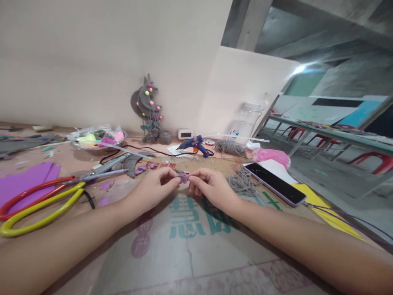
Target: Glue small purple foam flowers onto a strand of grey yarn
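Note:
My left hand and my right hand meet over a cardboard sheet with green print. Both pinch one small purple felt piece between thumb and fingers, the fingers curled closed around it. More small purple and grey felt bits lie just beyond my left hand. Two large scissors, one red-handled and one yellow-handled, lie to the left of my left forearm.
A blue glue gun with a black cord, grey yarn, a black phone on yellow paper, purple foam sheets, a pink bundle, a small clock and a grey felt decoration by the wall.

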Tool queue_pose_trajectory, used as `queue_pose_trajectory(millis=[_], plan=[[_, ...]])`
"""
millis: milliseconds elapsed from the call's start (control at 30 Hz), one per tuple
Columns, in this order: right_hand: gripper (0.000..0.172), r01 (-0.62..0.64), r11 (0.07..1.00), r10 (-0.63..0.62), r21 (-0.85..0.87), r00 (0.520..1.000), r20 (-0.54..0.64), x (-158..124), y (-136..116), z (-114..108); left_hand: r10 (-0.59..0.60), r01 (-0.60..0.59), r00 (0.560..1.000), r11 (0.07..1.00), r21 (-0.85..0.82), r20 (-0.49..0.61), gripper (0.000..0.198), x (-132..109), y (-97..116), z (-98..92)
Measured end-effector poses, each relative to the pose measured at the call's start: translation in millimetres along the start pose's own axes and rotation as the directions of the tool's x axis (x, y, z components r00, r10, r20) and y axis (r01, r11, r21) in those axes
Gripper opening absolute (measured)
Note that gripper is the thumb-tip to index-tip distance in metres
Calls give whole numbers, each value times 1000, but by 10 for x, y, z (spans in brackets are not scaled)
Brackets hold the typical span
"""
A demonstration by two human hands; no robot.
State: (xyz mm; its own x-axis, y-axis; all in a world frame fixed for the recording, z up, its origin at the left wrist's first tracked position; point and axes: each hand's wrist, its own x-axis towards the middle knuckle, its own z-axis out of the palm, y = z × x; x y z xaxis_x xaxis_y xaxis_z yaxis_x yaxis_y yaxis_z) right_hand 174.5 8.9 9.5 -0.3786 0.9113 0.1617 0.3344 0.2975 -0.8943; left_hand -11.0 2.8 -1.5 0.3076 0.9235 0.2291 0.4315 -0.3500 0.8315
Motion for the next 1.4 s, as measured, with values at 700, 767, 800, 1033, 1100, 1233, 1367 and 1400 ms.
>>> queue_pose_trajectory(millis=[700, 767, 800, 1033, 1100, 1233, 1367, 1400], plan=[[15, 183, 961, -188, -210, 982, -4, -22, 55, -34, -58, 60, 998, 993, -100, 30, 25, 6, 36, 0], [26, 275, 908, -286, -316, 958, 13, -27, 80, -65, -63, 66, 998, 994, -87, 28, 25, 2, 39, -4], [29, 319, 872, -334, -371, 942, 25, -29, 93, -83, -67, 69, 997, 994, -84, 28, 25, -1, 41, -6], [17, 462, 591, -553, -661, 829, 85, -34, 115, -156, -65, 66, 998, 996, -59, 20, 23, -19, 69, -21], [16, 450, 613, -547, -650, 835, 61, -40, 98, -150, -65, 66, 998, 996, -57, 21, 23, -21, 77, -17], [16, 377, 752, -449, -540, 893, -1, -51, 53, -104, -20, 22, 999, 999, -44, 33, 23, -21, 78, 2], [21, 264, 897, -302, -354, 952, -55, -48, 18, -46, 7, -6, 999, 999, -40, 37, 22, -21, 74, 14], [21, 240, 918, -272, -315, 960, -63, -46, 10, -34, 9, -7, 999, 999, -39, 33, 21, -22, 76, 14]])
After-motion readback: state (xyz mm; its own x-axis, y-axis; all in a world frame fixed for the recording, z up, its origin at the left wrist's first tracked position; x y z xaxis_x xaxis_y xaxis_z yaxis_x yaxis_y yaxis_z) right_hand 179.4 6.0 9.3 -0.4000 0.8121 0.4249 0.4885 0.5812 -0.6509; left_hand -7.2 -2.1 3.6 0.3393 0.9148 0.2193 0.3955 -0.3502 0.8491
